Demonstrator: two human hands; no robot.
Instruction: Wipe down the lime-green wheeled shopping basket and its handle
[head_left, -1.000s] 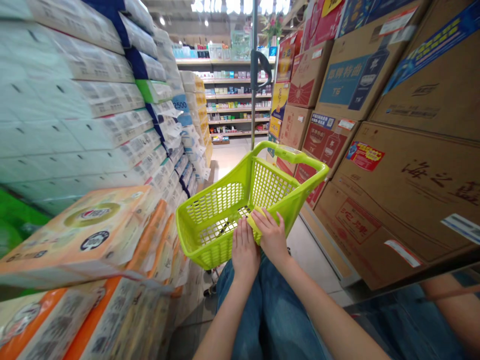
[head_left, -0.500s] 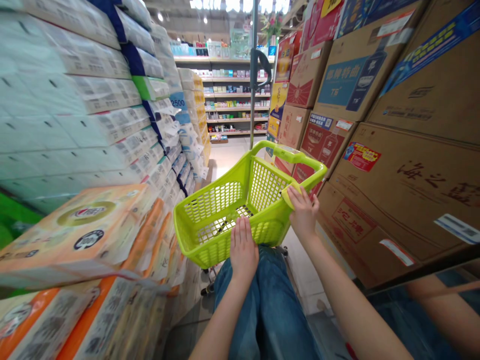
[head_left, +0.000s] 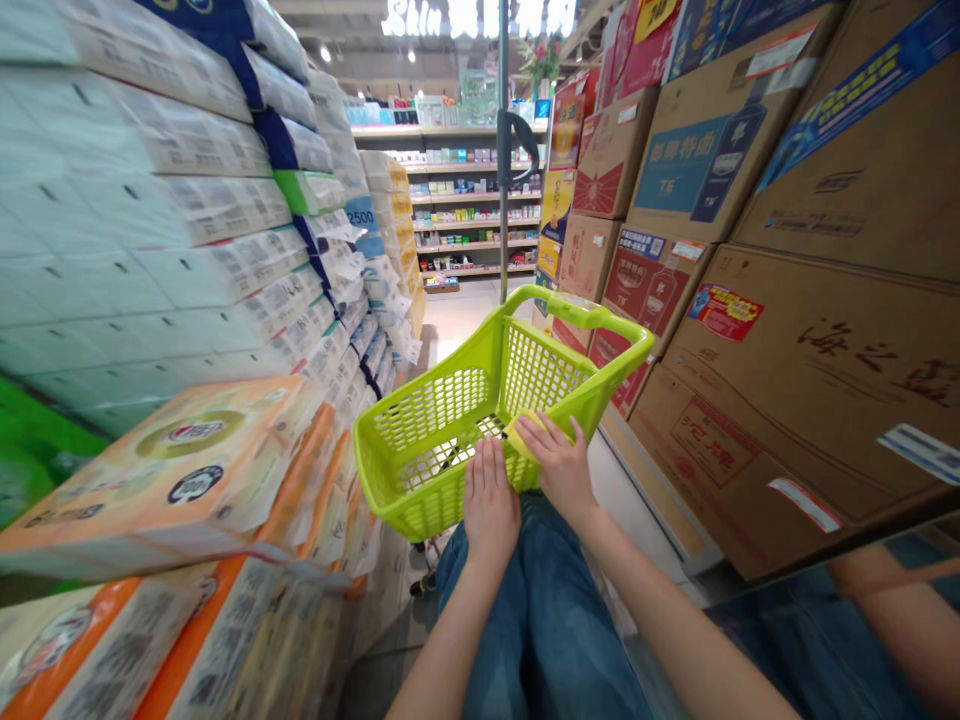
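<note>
A lime-green shopping cart (head_left: pixel 427 420) with a perforated basket stands right before my knees, its handle at the upper right. My left hand (head_left: pixel 491 500) rests on the near rim of the basket, fingers straight and side by side, with no object in it. Just to its right, my right hand (head_left: pixel 559 460) presses a yellow cloth or sponge (head_left: pixel 523 436) onto the same rim. Part of the yellow piece is covered by the fingers. The basket holds no goods that I can see.
Packs of tissue (head_left: pixel 187 275) are stacked high on the left, with orange packs (head_left: pixel 180 450) nearer. Cardboard boxes (head_left: pixel 825 360) wall the right side. A grey pole (head_left: pixel 504 230) rises behind the cart, and stocked shelves (head_left: pixel 472 205) stand at the back.
My right hand has slid with the yellow piece along the rim, from near the handle down and left to beside my left hand. My left hand stays on the rim.
</note>
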